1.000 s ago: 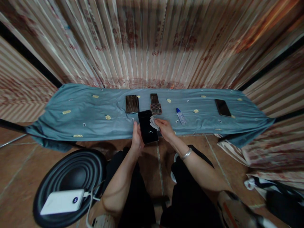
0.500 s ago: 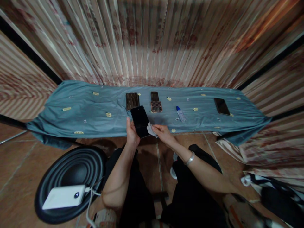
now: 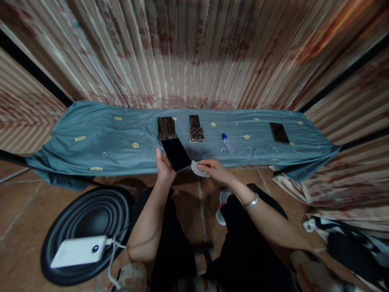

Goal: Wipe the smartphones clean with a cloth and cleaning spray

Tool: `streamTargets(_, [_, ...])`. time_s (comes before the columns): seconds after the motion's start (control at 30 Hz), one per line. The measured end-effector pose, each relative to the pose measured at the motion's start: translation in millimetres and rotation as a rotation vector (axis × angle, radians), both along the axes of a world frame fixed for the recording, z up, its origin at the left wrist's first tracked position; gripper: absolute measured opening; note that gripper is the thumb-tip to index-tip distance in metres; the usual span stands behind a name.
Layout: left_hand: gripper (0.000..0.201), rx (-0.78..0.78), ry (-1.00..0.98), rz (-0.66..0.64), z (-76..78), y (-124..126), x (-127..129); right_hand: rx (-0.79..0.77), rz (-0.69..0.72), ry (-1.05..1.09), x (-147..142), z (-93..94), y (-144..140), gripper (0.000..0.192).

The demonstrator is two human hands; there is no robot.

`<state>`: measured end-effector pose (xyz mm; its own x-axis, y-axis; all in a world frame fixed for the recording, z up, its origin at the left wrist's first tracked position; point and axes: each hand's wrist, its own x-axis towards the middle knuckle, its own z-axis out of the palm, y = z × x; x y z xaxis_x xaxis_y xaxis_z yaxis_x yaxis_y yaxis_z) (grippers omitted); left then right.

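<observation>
Down at the lower left of the frame, a white power bank with a cable lies on a round black ribbed disc on the tiled floor. Both forearms rise from the bottom centre over dark-clad knees, the right wrist wearing a silver bangle. The left hand grips the lower edge of a dark phone, thumb up along its left side, holding it tilted with its black screen facing up, just in front of the near edge of the blue cloth at mid-frame. The right hand pinches a small white wipe between thumb and fingertips, pressing it against the phone's lower right corner. Farther back on the cloth lie three more devices: one dark glossy phone touching the held phone's top, one with a checkered gold back just right of it, and one black phone well apart toward the right. A single small bottle with a blue cap lies between them. No writing is legible. Striped curtains fill the upper frame.
</observation>
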<state>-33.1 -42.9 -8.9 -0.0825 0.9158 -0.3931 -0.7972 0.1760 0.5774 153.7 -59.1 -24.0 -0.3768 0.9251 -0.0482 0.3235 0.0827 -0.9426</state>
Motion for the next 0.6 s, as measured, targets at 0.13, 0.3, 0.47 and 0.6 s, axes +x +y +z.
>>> streamTargets(0.13, [0.059, -0.009, -0.067, -0.017, 2.9, 0, 6, 0.318, -0.14, -0.182, 2, 6.9, -1, 0.028])
streamTargets(0.3, [0.061, -0.012, -0.115, -0.047, 1.1, 1, 9, 0.693, -0.017, -0.377, -7, 1.8, -8, 0.027])
streamTargets(0.47, [0.06, -0.022, -0.138, -0.068, -8.1, 3, 6, 0.868, -0.012, -0.543, -9, 0.7, -11, 0.029])
streamTargets(0.6, [0.057, 0.022, -0.122, -0.073, -14.3, 3, 6, 0.964, 0.02, -0.62, -14, 4.0, -15, 0.028])
